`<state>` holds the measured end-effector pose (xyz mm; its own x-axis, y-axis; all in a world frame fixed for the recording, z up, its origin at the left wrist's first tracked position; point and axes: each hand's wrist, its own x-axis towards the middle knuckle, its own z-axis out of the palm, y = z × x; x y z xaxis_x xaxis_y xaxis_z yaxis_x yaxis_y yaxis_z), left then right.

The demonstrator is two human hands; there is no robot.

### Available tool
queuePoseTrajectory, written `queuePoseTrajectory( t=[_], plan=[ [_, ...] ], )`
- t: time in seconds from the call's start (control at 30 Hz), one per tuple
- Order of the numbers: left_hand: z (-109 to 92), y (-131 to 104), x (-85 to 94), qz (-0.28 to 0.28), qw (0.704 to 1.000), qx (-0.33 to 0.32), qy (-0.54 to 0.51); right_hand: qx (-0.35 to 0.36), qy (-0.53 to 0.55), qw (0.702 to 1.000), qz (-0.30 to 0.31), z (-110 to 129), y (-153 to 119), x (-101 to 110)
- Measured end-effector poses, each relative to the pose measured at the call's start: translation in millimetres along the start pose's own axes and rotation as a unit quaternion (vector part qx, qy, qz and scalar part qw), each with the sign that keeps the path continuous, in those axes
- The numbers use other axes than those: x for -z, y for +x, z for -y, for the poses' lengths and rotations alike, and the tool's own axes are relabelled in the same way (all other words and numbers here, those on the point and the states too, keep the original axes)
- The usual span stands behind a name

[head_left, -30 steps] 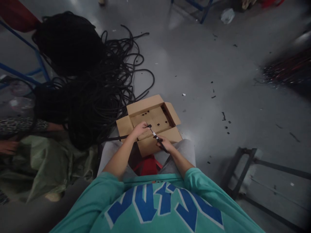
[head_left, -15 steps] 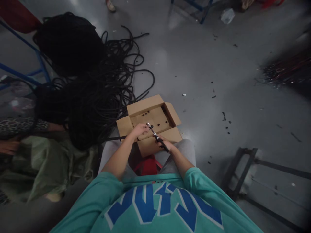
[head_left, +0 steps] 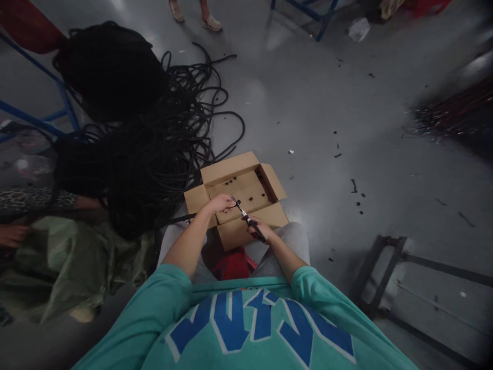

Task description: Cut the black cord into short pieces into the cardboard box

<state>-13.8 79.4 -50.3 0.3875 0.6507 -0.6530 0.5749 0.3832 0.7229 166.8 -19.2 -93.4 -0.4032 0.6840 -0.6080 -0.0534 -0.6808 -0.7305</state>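
Observation:
An open cardboard box [head_left: 234,165] rests at my knees with several small black pieces inside. Over its left part, my left hand [head_left: 221,203] is closed on a black cord [head_left: 179,220], which runs back under my forearm toward the pile on the left. My right hand [head_left: 262,228] grips black-handled scissors [head_left: 246,217] above the near flap. The metal blades point up and left and meet the cord end beside my left fingertips. Whether the blades are fully closed is too small to tell.
Tangled black cord [head_left: 185,103] and a large black coil [head_left: 111,72] lie at the left. A co-worker's hand [head_left: 13,235] shows by green cloth [head_left: 65,252]. A dark metal frame [head_left: 389,272] stands at the right. A person's shoes [head_left: 211,23] are at the top.
My left hand has shifted very slightly left, and the scissors have tilted a little. A black piece below the blades now shows in the box. A second shoe has appeared at the top.

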Motion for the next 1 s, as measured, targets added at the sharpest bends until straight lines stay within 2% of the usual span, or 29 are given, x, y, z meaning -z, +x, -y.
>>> queuePoseTrajectory(
  t=[0.3,0.57,0.67,0.77,0.87,1.0],
  plan=[
    [9.8,5.9,-1.4,-0.021,1.0,0.008,-0.02,-0.006,-0.007,1.0,-0.03,-5.6,4.4,1.6],
    [11.8,0.4,-2.4,-0.072,0.995,-0.017,-0.064,-0.027,0.053,0.997,-0.055,3.4,1.1,0.9],
    [12.9,-2.2,-5.2,-0.111,0.99,-0.033,-0.082,-0.004,0.043,0.997,-0.058,5.1,0.0,0.7],
    [11.6,-4.4,-8.2,-0.141,0.987,-0.028,-0.077,0.028,0.034,0.999,-0.031,7.4,-3.4,1.4],
    [9.8,-5.0,-9.7,-0.13,0.988,-0.018,-0.077,0.027,0.025,0.999,0.003,10.7,-8.5,1.9],
    [9.3,-5.4,-9.7,-0.106,0.991,-0.012,-0.08,0.011,0.0,1.0,0.006,13.4,-12.2,1.4]
  ],
)
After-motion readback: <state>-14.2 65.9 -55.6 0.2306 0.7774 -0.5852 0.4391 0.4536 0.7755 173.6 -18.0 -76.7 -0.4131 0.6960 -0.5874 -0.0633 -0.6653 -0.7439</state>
